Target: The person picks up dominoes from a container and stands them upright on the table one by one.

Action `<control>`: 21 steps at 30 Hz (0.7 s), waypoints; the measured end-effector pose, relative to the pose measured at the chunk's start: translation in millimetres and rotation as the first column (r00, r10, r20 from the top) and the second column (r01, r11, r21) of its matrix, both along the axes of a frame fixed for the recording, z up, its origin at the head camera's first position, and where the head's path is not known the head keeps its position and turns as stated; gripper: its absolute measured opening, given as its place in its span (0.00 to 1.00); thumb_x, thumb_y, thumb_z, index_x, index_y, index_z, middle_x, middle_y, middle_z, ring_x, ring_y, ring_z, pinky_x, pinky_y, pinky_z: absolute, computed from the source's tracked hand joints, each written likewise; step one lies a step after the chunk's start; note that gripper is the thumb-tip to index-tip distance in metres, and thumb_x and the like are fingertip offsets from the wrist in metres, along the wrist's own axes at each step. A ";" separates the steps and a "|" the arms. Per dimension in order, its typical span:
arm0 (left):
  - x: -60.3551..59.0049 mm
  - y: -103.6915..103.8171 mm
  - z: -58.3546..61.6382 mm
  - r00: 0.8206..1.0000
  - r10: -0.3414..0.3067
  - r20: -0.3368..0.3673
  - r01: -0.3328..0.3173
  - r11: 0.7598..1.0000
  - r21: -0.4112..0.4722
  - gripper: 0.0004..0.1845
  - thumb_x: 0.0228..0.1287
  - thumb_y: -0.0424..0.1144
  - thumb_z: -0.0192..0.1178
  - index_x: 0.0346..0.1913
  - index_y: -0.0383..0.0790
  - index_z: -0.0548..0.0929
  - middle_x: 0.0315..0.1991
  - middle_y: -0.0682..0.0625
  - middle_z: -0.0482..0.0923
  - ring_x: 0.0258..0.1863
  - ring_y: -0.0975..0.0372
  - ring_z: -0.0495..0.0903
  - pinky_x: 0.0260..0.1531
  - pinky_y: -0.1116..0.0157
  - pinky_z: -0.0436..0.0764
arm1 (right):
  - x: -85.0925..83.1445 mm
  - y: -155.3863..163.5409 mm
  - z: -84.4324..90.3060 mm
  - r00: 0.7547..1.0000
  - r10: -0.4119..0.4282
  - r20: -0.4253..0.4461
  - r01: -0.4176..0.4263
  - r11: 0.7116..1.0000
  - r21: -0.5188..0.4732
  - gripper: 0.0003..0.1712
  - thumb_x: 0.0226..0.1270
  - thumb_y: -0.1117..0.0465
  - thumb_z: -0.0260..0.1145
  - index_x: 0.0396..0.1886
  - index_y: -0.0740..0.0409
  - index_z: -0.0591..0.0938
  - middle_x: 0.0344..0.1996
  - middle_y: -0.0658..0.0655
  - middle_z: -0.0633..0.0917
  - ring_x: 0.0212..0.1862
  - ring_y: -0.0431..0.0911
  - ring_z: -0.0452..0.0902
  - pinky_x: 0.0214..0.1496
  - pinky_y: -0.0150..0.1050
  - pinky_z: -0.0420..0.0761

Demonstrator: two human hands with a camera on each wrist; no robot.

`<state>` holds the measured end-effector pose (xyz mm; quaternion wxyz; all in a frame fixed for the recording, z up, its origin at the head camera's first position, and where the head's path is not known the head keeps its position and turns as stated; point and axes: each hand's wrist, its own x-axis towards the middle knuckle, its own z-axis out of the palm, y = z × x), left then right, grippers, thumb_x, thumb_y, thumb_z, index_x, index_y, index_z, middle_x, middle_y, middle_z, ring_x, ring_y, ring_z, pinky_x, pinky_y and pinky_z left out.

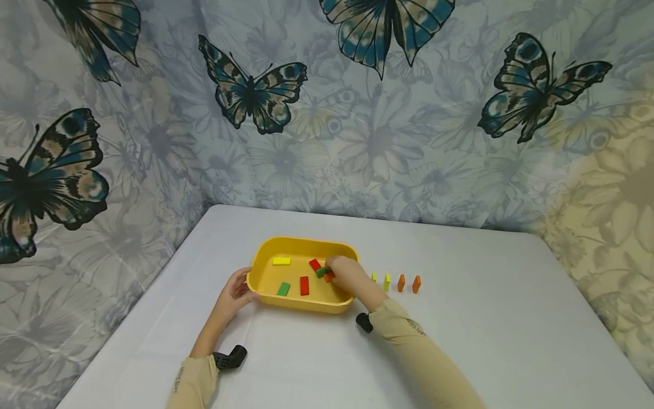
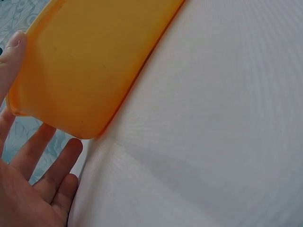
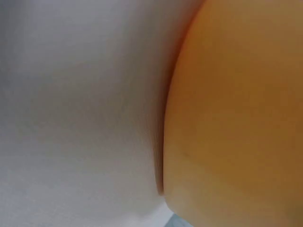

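A yellow plastic tray sits on the white table. My left hand holds its left end, thumb on one side of the corner and fingers on the other, as the left wrist view shows. My right hand reaches over the right end into the tray. Its fingertips are down at a cluster of a red block, a green block and an orange block; whether they pinch one is hidden. Farther left in the tray lie a yellow block, a green block and a red block.
Right of the tray, a row of small blocks stands upright on the table: yellow blocks nearer the tray, then orange blocks. Butterfly-patterned cloth walls rise behind the table. The right wrist view is mostly filled by the tray's outer wall.
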<state>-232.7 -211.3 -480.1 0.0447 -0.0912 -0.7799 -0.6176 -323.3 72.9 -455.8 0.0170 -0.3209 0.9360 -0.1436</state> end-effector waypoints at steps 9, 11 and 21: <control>1.3 -1.6 1.8 1.000 0.010 0.006 -0.010 1.000 -0.008 0.32 0.54 0.27 0.61 0.61 0.30 0.60 0.59 0.34 0.63 0.49 0.45 0.67 0.50 0.54 0.65 | 7.9 -4.9 -0.6 0.997 -0.006 -0.076 0.015 0.992 0.128 0.08 0.52 0.71 0.65 0.30 0.56 0.82 0.25 0.51 0.75 0.28 0.43 0.69 0.31 0.35 0.74; 1.3 -1.7 2.3 1.000 0.006 0.001 -0.006 1.000 -0.008 0.32 0.54 0.26 0.61 0.61 0.30 0.60 0.59 0.34 0.63 0.49 0.44 0.67 0.49 0.54 0.65 | 8.8 -5.2 0.0 0.996 -0.005 -0.085 0.016 0.991 0.134 0.08 0.52 0.72 0.65 0.26 0.54 0.81 0.23 0.50 0.74 0.27 0.43 0.69 0.28 0.34 0.73; 0.7 -0.2 0.6 1.000 0.006 0.006 -0.006 1.000 0.004 0.32 0.54 0.26 0.61 0.62 0.31 0.60 0.58 0.34 0.64 0.48 0.45 0.67 0.47 0.62 0.67 | 6.7 -2.3 1.3 0.999 0.038 -0.014 -0.037 0.994 0.106 0.10 0.49 0.67 0.69 0.24 0.53 0.75 0.21 0.47 0.72 0.26 0.43 0.67 0.27 0.33 0.69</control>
